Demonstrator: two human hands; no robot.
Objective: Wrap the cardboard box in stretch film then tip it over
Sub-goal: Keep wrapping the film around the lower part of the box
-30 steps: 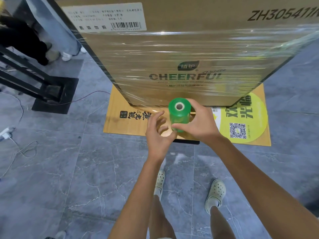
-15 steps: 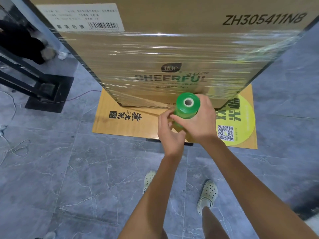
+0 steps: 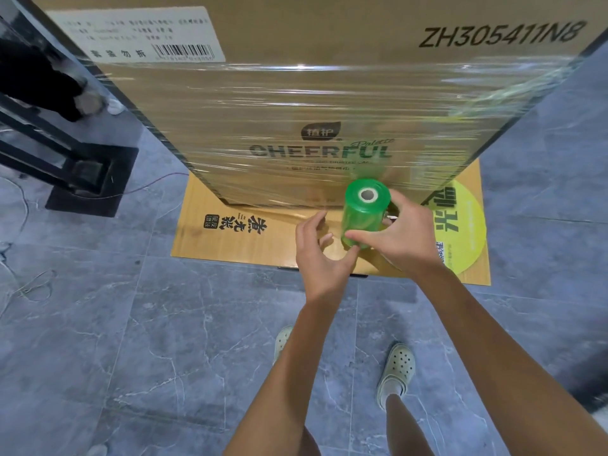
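Green film roll (image 3: 363, 215) is upright just in front of the box (image 3: 296, 110), near its bottom edge. Right hand (image 3: 398, 235) is clamped round it; left hand (image 3: 320, 255) is beside it, fingers loose, empty. Mid-wrap I'd say: next up, pull it taut and walk it round the box.

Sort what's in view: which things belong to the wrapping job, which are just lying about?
Job: cardboard box, green film roll gripped by right hand, left hand beside it.
Lying about: flat cardboard sheet under box, black stand, loose cables.
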